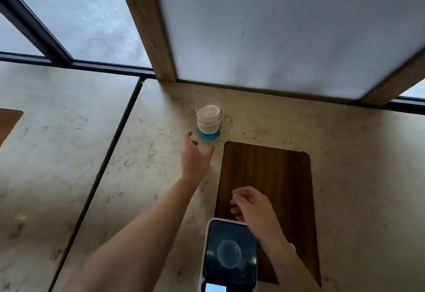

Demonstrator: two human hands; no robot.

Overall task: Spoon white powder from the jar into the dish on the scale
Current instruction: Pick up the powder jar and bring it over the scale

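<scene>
A clear glass jar (pixel 208 117) with white powder and a blue base stands open on the marble counter near the back panel. My left hand (pixel 195 153) reaches toward it, fingers spread, just short of its base, holding nothing. A white scale (pixel 230 255) with a dark platform lies at the near edge, and a small clear glass dish (pixel 229 254) sits on its middle. My right hand (pixel 249 204) hovers just beyond the scale, over the wooden board, fingers curled loosely; I see nothing in it. No spoon is visible.
A dark wooden board (pixel 276 172) lies inset to the right of the jar. A frosted panel with a wooden frame (pixel 147 27) rises behind the counter. A dark seam (pixel 110 149) runs diagonally across the marble counter on the left.
</scene>
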